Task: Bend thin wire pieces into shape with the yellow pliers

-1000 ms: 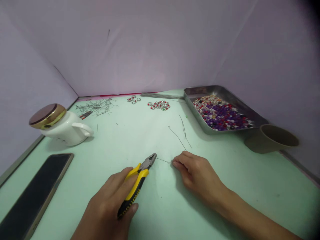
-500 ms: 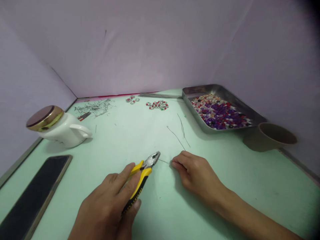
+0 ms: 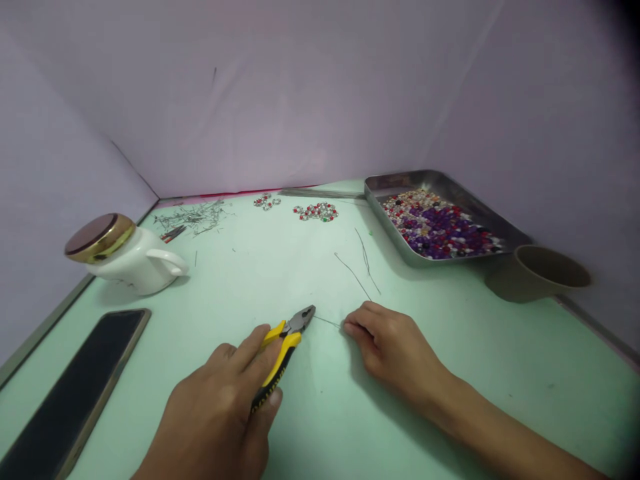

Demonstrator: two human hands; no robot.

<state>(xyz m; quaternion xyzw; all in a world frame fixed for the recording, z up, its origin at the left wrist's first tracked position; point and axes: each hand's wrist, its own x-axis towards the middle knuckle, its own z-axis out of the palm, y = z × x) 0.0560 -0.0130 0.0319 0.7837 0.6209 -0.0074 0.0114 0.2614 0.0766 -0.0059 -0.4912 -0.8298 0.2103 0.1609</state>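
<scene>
Yellow-and-black pliers (image 3: 283, 353) are gripped in my left hand (image 3: 220, 400), their metal jaws pointing up and right. A thin wire (image 3: 327, 321) runs from the jaw tip to the pinched fingertips of my right hand (image 3: 383, 340). Whether the jaws bite on the wire is too small to tell. Above my right hand another stretch of thin wire (image 3: 353, 275) slants up to the left from behind the fingers; I cannot tell whether it joins the held piece. A further bent wire (image 3: 367, 257) lies just past it on the pale green table (image 3: 310, 427).
On the right stand a metal tray (image 3: 425, 261) of mixed beads and a brown cup (image 3: 520, 287). Beaded rings (image 3: 317, 212), wire lengths (image 3: 320, 193) and wire scraps (image 3: 193, 217) lie at the back. A lidded white mug (image 3: 145, 263) and a phone (image 3: 75, 393) are left.
The pliers have shifted slightly left, and more wire shows between the jaws and my right fingers. My right hand has stayed almost in place. The view has turned a little.
</scene>
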